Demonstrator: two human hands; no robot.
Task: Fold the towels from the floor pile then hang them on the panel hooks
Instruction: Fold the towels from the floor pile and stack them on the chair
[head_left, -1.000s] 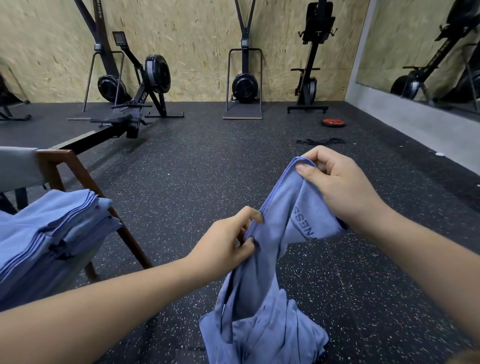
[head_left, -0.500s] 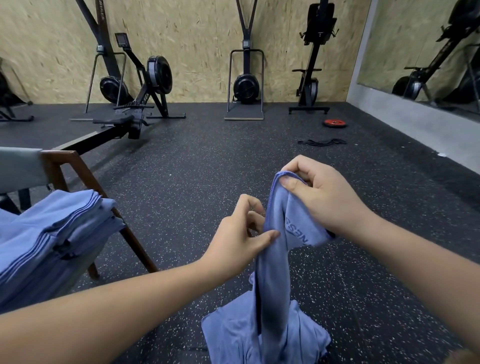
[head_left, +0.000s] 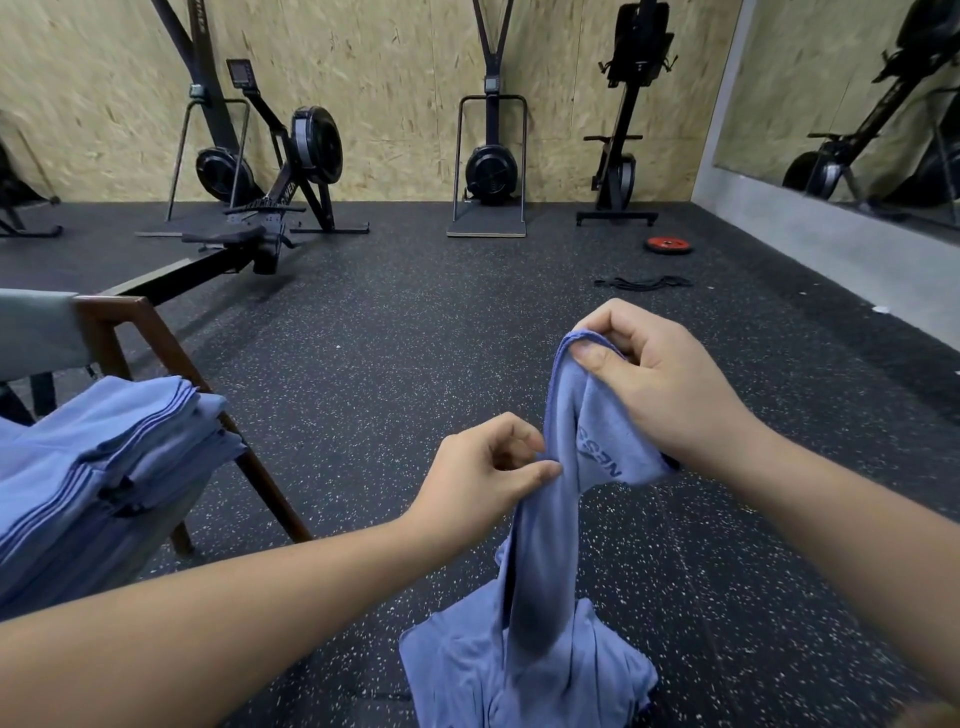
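Towel (head_left: 540, 561) pinched by left hand (head_left: 483, 478) and right hand (head_left: 660, 384), lower end on speckled black floor (head_left: 415, 338), chipboard wall (head_left: 405, 78) behind, folded stack (head_left: 93, 467) on chair (head_left: 130, 332).

Soft, even indoor light, moderately bright, with faint shadows on the floor (head_left: 415, 338). Wide-angle distortion bows the wall (head_left: 395, 78) and stretches the edges. Focus is sharp.

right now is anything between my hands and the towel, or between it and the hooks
Nothing: the left hand and right hand both pinch the towel. No hooks in view, so that path is unknown.
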